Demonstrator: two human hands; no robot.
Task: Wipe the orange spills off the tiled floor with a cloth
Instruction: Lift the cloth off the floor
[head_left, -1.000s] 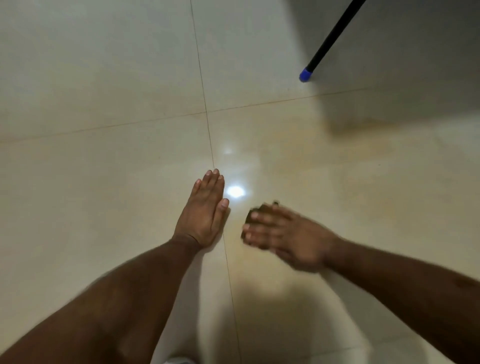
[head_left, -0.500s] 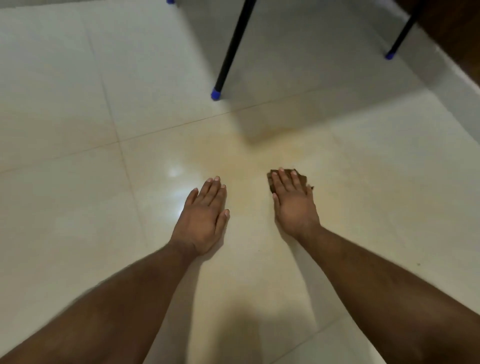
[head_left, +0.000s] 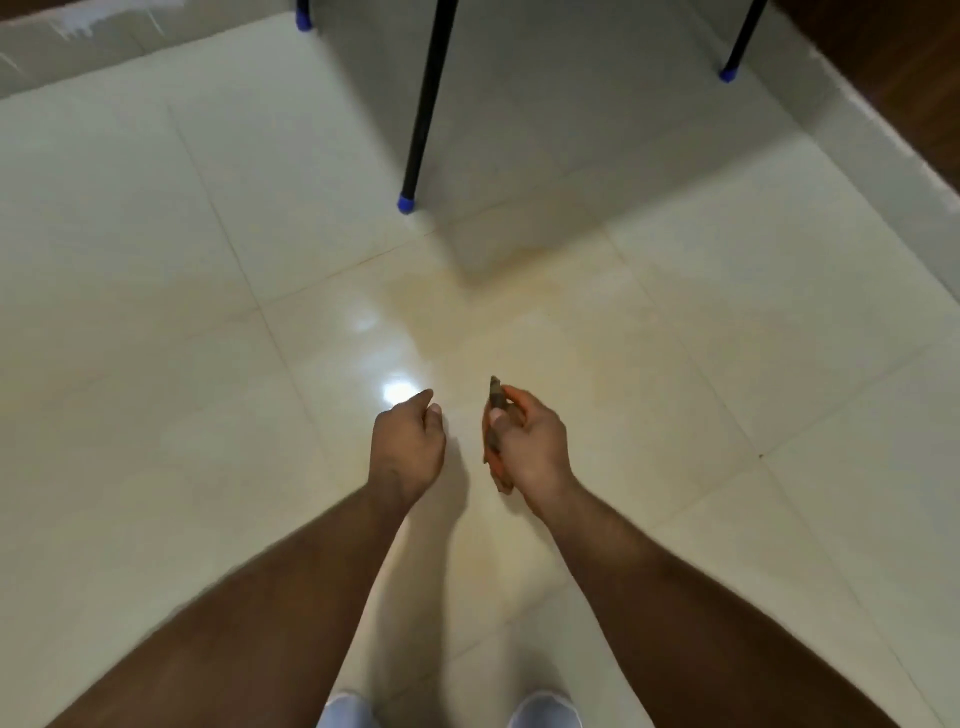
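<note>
No text, label, brand, number or sign could be read anywhere: not on the floor, the cloth or the furniture legs.

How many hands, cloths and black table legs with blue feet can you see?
Bare hands: 2, left and right
Brown, orange-stained cloth: 1
Black legs with blue feet: 3
Total: 6

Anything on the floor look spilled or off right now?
Yes. A faint orange film still tints the tiles ahead of the hands, near the shadow under the black leg. The right hand grips the orange-stained cloth clear of the floor, so nothing is being wiped.
</note>
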